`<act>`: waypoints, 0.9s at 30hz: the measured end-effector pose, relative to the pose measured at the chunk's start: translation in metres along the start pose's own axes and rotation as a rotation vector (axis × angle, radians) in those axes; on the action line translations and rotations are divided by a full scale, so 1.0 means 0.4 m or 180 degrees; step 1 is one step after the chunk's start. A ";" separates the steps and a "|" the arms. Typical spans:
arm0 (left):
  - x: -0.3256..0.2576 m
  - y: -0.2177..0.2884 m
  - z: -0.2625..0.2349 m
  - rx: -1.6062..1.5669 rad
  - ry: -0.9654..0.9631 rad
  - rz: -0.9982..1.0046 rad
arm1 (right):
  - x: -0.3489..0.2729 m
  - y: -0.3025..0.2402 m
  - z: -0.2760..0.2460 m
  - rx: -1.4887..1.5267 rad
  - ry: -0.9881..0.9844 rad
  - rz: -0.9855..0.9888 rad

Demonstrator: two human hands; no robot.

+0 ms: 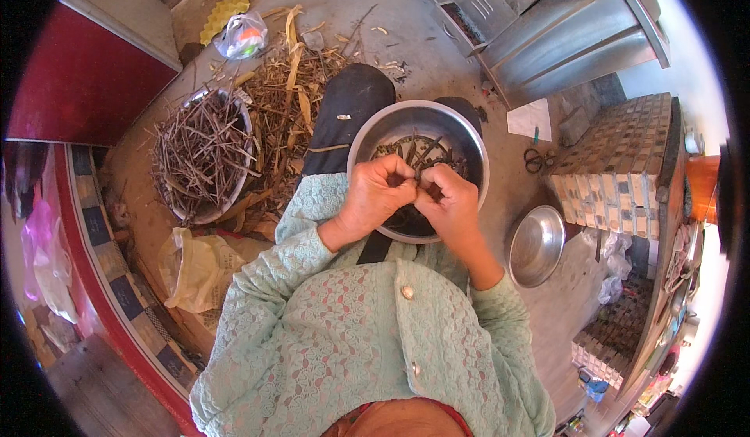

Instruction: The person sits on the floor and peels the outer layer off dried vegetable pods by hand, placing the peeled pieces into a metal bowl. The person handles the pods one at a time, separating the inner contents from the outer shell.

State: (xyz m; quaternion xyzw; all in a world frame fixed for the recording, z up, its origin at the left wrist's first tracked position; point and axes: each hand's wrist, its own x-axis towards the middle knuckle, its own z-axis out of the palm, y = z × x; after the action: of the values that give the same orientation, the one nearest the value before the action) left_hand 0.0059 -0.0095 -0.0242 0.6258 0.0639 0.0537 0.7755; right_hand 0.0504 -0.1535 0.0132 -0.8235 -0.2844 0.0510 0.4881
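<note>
left hand (pixel 375 195): closed, fingertips pinched on a small dark pod piece (pixel 416 191), over the near rim of the steel bowl (pixel 367 136) on the lap.
right hand (pixel 451 202): closed too, pinching the same piece from the other side; the two hands meet knuckle to knuckle (neither is nearer than the other).
pod piece: between the fingertips, just above the bowl's near edge; mostly hidden, so its long axis cannot be told.
bowl contents: dark split pods (pixel 422 152) lie just beyond the hands, their lengths pointing mostly away from the person.
empty steel bowl (pixel 536 245): on the floor, right of the lap bowl, near the tiled block.
yellowish plastic bag (pixel 191 269): crumpled, on the floor left of the lap bowl.
basin of twigs (pixel 201 155): further left, heaped with dry stalks; loose husks (pixel 293 85) lie between it and the lap bowl.
white paper (pixel 530 118): flat, beyond and right of the lap bowl, scissors (pixel 534 159) just beside it.
clear bag (pixel 241 37): far left beyond the husks (something bright inside), a yellow tray just behind it.
</note>
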 end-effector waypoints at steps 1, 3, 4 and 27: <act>0.001 -0.001 0.002 -0.0043 0.0002 0.0024 | -0.004 0.004 -0.006 0.0284 -0.0097 0.0254; 0.001 0.004 0.002 -0.0400 -0.0097 -0.0070 | -0.005 0.004 -0.015 0.0789 -0.0241 0.0667; 0.001 0.009 0.003 -0.0579 -0.0147 -0.0118 | -0.002 -0.004 -0.022 0.1010 -0.0288 0.0825; -0.011 0.047 -0.003 -0.0366 -0.0386 -0.0321 | 0.005 -0.013 -0.032 0.0705 -0.0411 0.0390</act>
State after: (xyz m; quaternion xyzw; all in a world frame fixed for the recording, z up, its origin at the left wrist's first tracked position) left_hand 0.0014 -0.0050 -0.0058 0.5784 0.0452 -0.0198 0.8143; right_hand 0.0545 -0.1607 0.0245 -0.7754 -0.2570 0.1647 0.5528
